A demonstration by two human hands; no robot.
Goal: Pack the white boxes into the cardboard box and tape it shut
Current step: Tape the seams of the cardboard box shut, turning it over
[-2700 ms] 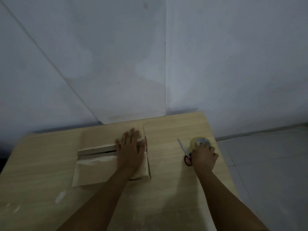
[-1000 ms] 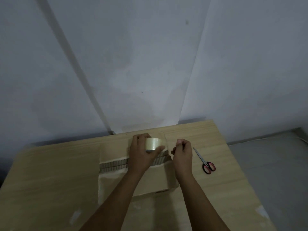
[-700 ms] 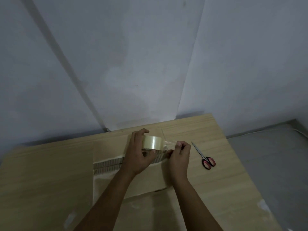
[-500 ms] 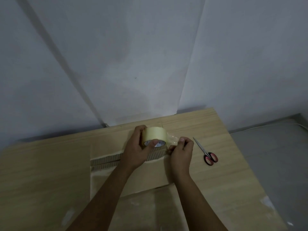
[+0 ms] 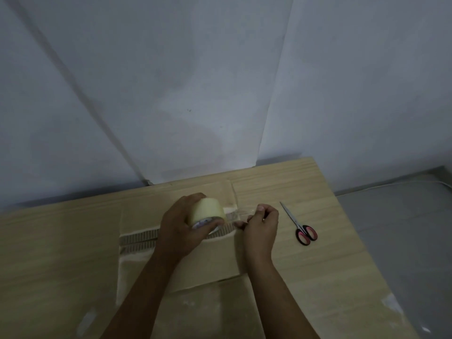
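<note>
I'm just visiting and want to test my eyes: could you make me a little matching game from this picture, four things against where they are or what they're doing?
Things:
1. tape roll
2. scissors
3. right hand
4. cardboard box

States:
A. pinches the clear loose tape end
B. lies on the table, to the right of the box
C. gripped in the left hand
D. sits under both hands, flaps folded down

Pairs: 1-C, 2-B, 3-A, 4-D

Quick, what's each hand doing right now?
Left hand: grips the tape roll.
Right hand: pinches the tape's loose end.
</note>
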